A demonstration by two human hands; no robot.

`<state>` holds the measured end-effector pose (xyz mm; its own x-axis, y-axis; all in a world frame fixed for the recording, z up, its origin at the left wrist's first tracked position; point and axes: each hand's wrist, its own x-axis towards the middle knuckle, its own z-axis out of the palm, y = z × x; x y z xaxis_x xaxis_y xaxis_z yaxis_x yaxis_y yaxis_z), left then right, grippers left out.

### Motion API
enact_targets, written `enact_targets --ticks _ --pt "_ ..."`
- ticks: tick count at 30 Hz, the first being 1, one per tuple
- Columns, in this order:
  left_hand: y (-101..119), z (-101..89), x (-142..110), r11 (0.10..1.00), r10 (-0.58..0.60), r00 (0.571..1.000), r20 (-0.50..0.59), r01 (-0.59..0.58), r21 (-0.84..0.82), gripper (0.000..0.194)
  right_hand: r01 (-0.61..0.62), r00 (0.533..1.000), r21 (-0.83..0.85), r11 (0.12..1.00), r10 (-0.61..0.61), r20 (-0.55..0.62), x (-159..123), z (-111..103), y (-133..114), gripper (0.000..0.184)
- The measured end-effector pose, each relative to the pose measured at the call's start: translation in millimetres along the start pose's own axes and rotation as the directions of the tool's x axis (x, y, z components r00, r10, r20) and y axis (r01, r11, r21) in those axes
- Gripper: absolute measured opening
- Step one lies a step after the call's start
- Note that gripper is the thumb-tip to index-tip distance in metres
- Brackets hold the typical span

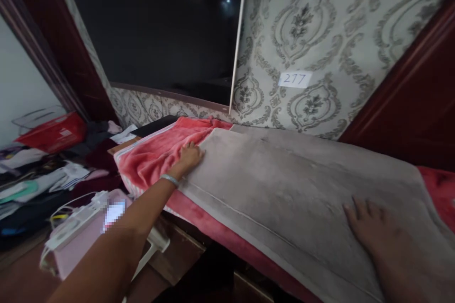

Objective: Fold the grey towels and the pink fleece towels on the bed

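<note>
A wide piece of soft grey fabric (270, 175) with a long seam along its near side lies spread over a pink blanket (149, 161). My left hand (191, 156), with a light bracelet at the wrist, rests at the fabric's left edge, where it meets the pink blanket. Its fingers are slightly bent and touch the cloth. On the right part of the grey fabric my right hand (384, 232) lies palm down, fingers spread. Pink cloth shows below the grey fabric's near edge.
Behind the surface hangs a large dark television (159, 28). A paper label reading 277 (295, 79) is on the patterned wall. To the left are a red bag (57, 132), heaped clothes (35, 189), and a white power strip (76, 222) with cables beside a lit, blurred screen (113, 214).
</note>
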<state>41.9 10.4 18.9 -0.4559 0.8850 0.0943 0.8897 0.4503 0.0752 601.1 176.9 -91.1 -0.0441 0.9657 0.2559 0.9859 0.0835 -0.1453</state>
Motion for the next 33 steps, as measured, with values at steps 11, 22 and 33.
enact_targets --ticks 11,22,33 --pt "146.6 5.6 81.8 0.939 0.336 0.941 -0.04 -0.338 -0.068 0.062 -0.095 0.994 -0.095 0.991 0.1 0.046 -6.7 -26.2 -30.7 0.071" --pt "136.3 35.4 102.5 0.96 0.268 0.963 0.009 -0.266 -0.09 0.066 0.001 0.99 -0.109 0.994 0.014 0.143 22.3 -49.3 -81.9 0.063" --pt "135.4 31.1 106.1 0.964 0.265 0.963 0.04 -0.263 -0.046 0.061 0.43 0.86 0.248 0.868 -0.477 0.181 79.4 -30.7 -305.6 0.063"
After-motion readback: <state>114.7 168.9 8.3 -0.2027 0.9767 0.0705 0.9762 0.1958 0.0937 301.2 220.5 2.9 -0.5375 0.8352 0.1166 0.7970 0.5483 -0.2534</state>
